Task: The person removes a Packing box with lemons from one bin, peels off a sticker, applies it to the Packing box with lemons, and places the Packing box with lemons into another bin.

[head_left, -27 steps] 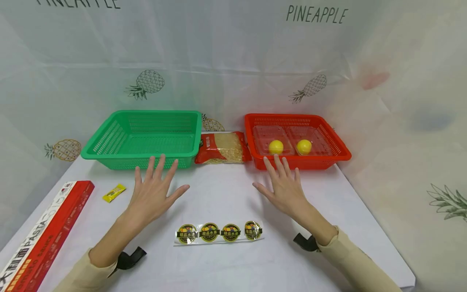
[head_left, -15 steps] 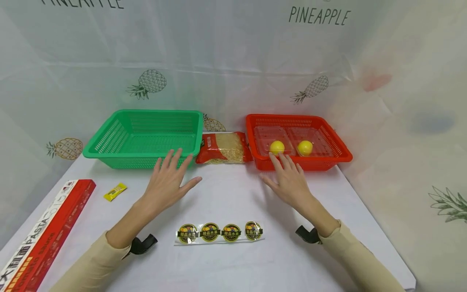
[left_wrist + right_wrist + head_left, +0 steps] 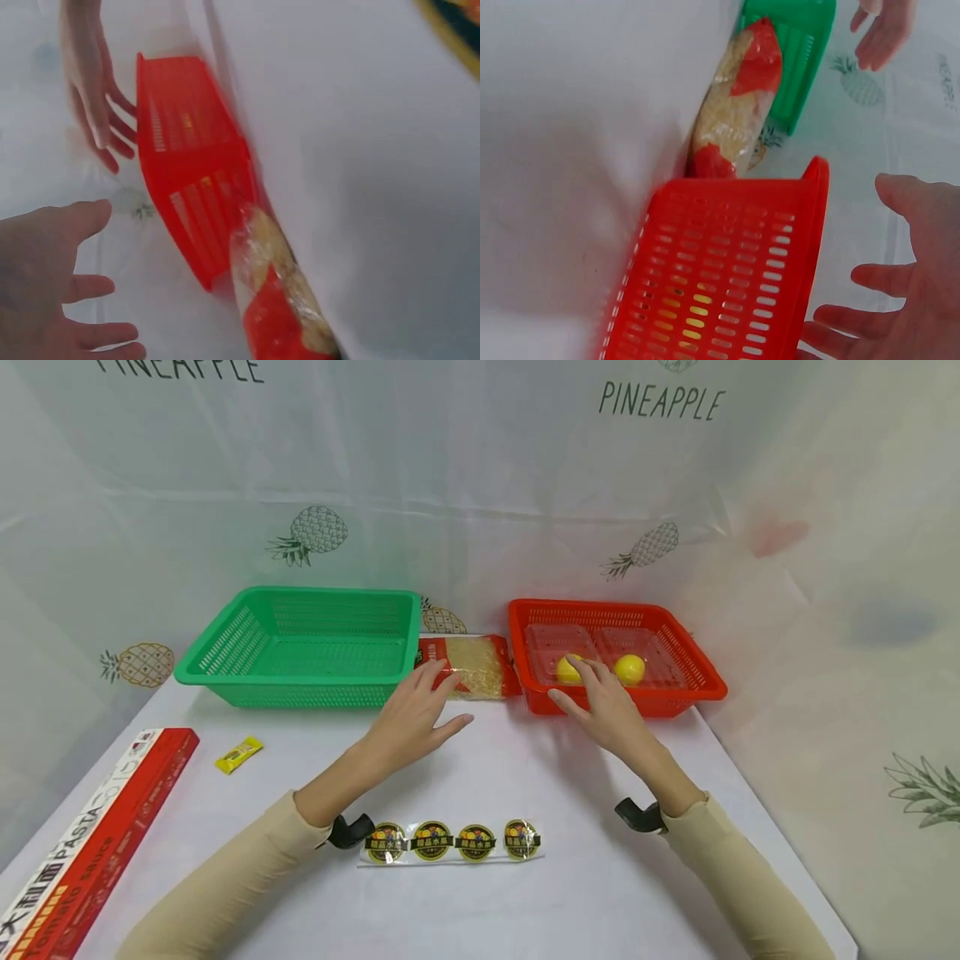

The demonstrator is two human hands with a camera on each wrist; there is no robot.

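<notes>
My left hand [image 3: 415,717] hovers over the table with fingers spread, overlapping the bag of noodles [image 3: 478,667] in the head view; it holds nothing. At the front rim of the red basket [image 3: 660,703], my right hand [image 3: 606,708] reaches in with fingers extended, also holding nothing. Inside that basket lie two clear plastic boxes [image 3: 641,643] and two yellow balls [image 3: 629,670]; the left ball is partly hidden behind the right fingers. In the right wrist view the right fingertips [image 3: 821,313] are close to the basket's rim.
A green basket [image 3: 300,693] stands at the back left. On the left lie a long red-and-white pasta box [image 3: 105,827] and a small yellow packet [image 3: 239,754]. A strip of round stickers [image 3: 453,843] lies at the front. A pineapple-print sheet [image 3: 465,485] hangs behind.
My left hand has moved right, from before the green basket toward the noodle bag. The right hand has shifted slightly right and forward to the red basket's rim. The view has moved slightly.
</notes>
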